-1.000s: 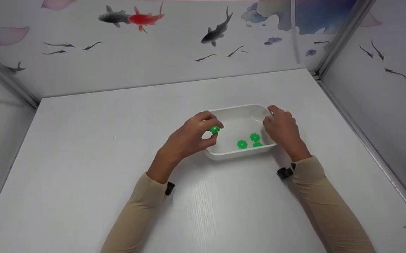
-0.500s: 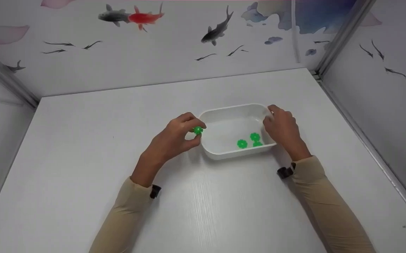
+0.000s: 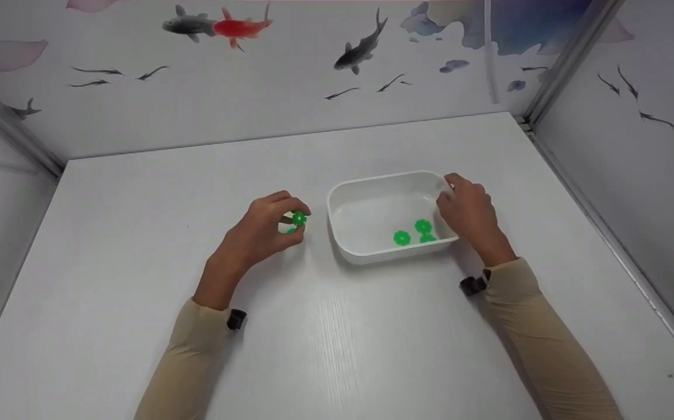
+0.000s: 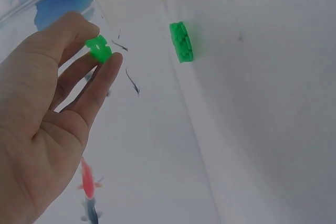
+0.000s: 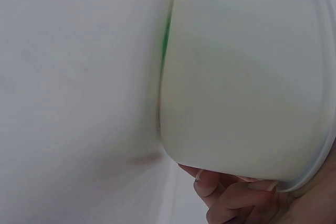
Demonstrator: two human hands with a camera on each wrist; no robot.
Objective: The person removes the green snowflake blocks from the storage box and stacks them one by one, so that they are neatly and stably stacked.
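Note:
My left hand [image 3: 258,233] pinches a small green flower-shaped disc [image 3: 299,219] between thumb and fingers, to the left of a white plastic box [image 3: 366,255]. On the table below that hand lies a short stack of green flower-shaped discs [image 4: 181,42], mostly hidden by the hand in the head view. Inside the box, close to its front right corner, are three more green discs [image 3: 402,238]. My right hand [image 3: 471,213] grips the box's right end, thumb over the rim; its fingers [image 5: 247,200] show against the outer wall in the right wrist view.
The white table [image 3: 138,262] is enclosed by panels with painted fish [image 3: 362,49] at the back and sides. Metal posts [image 3: 570,58] stand at the corners. A small black camera [image 3: 473,286] sits at each wrist.
My left hand has moved left, out from over the box, carrying the green disc, and is now above the discs on the table. The right hand and box stay put.

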